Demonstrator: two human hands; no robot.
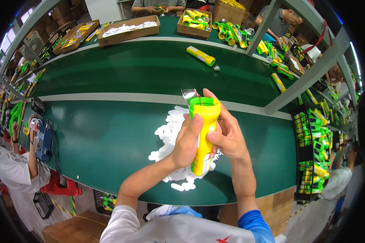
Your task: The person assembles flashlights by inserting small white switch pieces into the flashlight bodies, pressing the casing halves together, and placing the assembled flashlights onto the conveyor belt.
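Both my hands hold a yellow and green flashlight body (207, 121) over the table, its wide round mouth upward. My left hand (186, 141) wraps its left side, with the thumb lying near the mouth. On the other side, my right hand (230, 135) grips the barrel, thumb pressed on its front and fingers behind. A shiny clear reflector piece (189, 95) hangs out beyond the mouth, joined by thin wires. Beneath my hands lies a loose pile of small white plastic parts (166, 132), partly hidden by my arms.
A green conveyor belt (121, 65) runs beyond a metal rail, carrying a flashlight (200, 56). At the right edge stands a black crate (306, 162) of flashlight bodies. A blue device (44, 141) sits at the left end. Co-workers sit around; a metal post (304, 67) slants at right.
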